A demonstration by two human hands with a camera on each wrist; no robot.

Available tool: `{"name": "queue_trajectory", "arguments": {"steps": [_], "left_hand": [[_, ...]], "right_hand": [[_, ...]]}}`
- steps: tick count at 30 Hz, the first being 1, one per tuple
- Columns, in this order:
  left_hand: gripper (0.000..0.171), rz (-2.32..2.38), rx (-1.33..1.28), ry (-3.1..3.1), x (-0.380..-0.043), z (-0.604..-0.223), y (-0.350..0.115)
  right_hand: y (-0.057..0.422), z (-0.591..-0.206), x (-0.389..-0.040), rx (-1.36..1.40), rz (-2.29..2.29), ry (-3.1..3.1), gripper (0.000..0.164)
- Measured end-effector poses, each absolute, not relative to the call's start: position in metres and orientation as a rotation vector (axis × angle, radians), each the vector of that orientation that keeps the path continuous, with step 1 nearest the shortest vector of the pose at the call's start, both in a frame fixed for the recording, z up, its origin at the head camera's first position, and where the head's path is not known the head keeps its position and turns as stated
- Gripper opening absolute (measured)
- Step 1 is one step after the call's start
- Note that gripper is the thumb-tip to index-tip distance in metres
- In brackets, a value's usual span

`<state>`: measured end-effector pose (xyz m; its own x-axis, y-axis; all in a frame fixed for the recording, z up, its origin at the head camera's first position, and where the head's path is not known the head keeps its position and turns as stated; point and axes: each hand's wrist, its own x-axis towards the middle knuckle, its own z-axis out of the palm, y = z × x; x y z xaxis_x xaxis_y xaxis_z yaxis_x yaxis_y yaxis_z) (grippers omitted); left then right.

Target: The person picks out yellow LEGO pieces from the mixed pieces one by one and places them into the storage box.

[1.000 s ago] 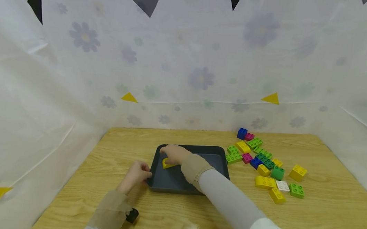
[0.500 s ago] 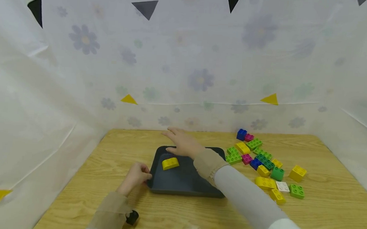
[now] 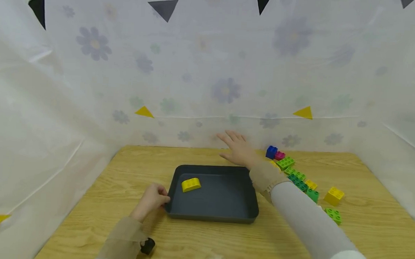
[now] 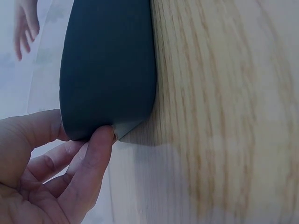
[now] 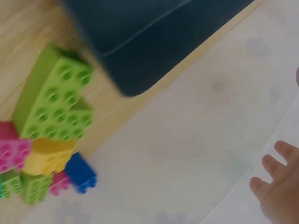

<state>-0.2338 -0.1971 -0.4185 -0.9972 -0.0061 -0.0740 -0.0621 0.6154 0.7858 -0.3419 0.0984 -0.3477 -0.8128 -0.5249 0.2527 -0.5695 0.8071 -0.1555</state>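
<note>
A dark grey rectangular tray lies on the table, and one yellow toy brick with a curved side sits in its left part. My left hand is at the tray's left side; in the left wrist view its thumb and fingers pinch the tray's corner edge. My right hand is raised over the tray's back right corner with its fingers spread and nothing in it. Its forearm hides some of the bricks on the right.
Loose toy bricks lie right of the tray, among them a light green brick, a blue brick and a yellow brick. A white patterned curtain hangs behind the wooden table.
My right hand has come off the yellow curved brick, leaving it in the tray, and has moved right and up with fingers spreading. The left hand has stayed at the tray's edge.
</note>
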Motion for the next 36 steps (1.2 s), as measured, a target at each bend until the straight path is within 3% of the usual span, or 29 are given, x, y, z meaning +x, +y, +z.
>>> {"name": "queue_trajectory", "arguments": {"steps": [15,24,36], "left_hand": [[0.011,1.326,-0.084,2.765,-0.233,-0.417,-0.199],[0.011,1.341,-0.075,2.759,-0.232,-0.418,-0.199],[0.012,1.351,-0.076,2.761,-0.231,-0.418,-0.200]], "right_hand": [[0.190,-0.372,-0.347,0.535,0.437,-2.965,0.066],[0.214,-0.391,-0.344,0.415,0.491,-3.062,0.049],[0.232,-0.423,-0.368,0.420,0.572,-3.173,0.043]]}}
